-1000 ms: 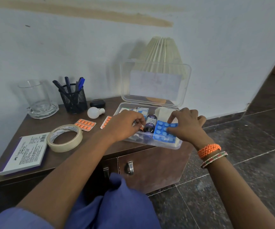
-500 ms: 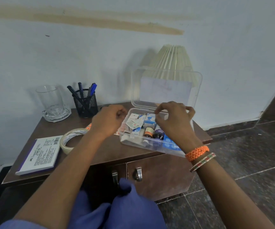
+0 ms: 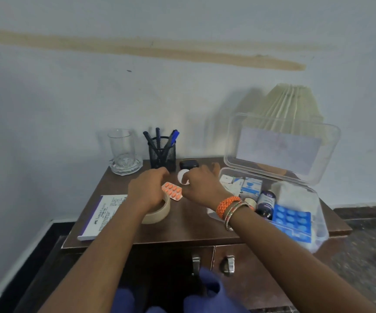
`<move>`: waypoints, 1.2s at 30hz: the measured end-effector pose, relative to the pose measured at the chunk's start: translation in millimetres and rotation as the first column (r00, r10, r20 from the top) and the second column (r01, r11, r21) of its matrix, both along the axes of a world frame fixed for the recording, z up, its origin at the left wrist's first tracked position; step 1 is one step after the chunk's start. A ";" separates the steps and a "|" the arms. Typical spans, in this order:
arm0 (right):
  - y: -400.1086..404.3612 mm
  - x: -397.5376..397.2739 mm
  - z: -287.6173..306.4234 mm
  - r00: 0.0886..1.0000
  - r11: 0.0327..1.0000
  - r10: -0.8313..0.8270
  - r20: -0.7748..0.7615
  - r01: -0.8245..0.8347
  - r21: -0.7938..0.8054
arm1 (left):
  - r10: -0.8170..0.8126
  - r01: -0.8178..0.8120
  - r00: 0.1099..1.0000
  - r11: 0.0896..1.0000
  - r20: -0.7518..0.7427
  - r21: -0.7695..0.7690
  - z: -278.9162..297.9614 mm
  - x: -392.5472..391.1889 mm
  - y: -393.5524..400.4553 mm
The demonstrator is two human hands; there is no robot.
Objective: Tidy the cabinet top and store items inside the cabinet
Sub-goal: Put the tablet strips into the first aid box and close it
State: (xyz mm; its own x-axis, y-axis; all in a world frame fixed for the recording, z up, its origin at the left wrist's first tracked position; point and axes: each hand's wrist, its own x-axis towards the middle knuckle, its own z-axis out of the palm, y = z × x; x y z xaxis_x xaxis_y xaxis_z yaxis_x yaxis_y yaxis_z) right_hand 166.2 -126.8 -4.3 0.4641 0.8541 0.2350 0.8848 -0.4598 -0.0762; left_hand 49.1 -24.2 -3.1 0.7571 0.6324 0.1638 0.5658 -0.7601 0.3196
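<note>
Left hand (image 3: 147,190) with loosely curled fingers over a tape roll (image 3: 157,212), right hand (image 3: 201,186) beside it above an orange pill strip (image 3: 172,191), grip unclear, open medicine box (image 3: 272,199) right of both hands.

Soft, even, rather dim light with a bluish cast fills the view, and nothing glares. The lamp shade (image 3: 288,107) throws a faint grey shadow leftward onto the wall (image 3: 92,86), and the glass (image 3: 122,145) and pen holder (image 3: 162,155) cast similar pale ones. The whole frame is slightly soft. Motion blur smears the left hand (image 3: 147,190) and right hand (image 3: 201,185), most at the fingers. The floor (image 3: 367,256) at the right edge streaks. Wide-angle distortion bends the skirting (image 3: 13,269) and stretches both forearms.
</note>
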 end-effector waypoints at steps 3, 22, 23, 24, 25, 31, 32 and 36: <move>16.4 -5.1 -4.7 0.999 0.998 -0.022 0.032 0.024 -0.062 | -0.062 0.063 0.989 0.998 -0.132 0.006 -1.1 -1.8 6.7; 26.0 -11.9 -10.6 0.952 0.997 -0.028 -0.306 0.050 0.064 | -0.137 0.132 0.985 0.989 -0.104 -0.060 -6.8 -2.7 19.8; 22.3 -13.5 -8.4 0.946 0.993 0.008 -0.323 0.031 0.113 | -0.148 0.143 0.986 0.988 -0.081 -0.060 -7.5 -2.0 20.0; 18.4 -15.0 -6.1 0.942 0.984 0.049 -0.333 0.012 0.179 | -0.160 0.157 0.986 0.986 -0.048 -0.063 -8.0 -1.2 19.6; 13.9 -16.2 -3.5 0.937 0.967 0.090 -0.338 -0.001 0.256 | -0.174 0.174 0.985 0.983 -0.003 -0.059 -7.7 -0.3 18.4; -17.4 -10.4 11.7 0.834 0.765 0.252 -0.490 0.138 0.629 | -0.169 0.209 0.936 0.973 0.309 -0.098 8.6 3.7 1.3; -24.5 -9.6 15.1 0.830 0.728 0.247 -0.501 0.182 0.661 | -0.169 0.229 0.925 0.963 0.340 -0.144 12.3 6.3 -5.8; -52.3 0.6 20.2 0.849 0.571 0.167 -0.502 0.331 0.751 | -0.105 0.320 0.873 0.860 0.475 -0.398 24.8 23.7 -42.1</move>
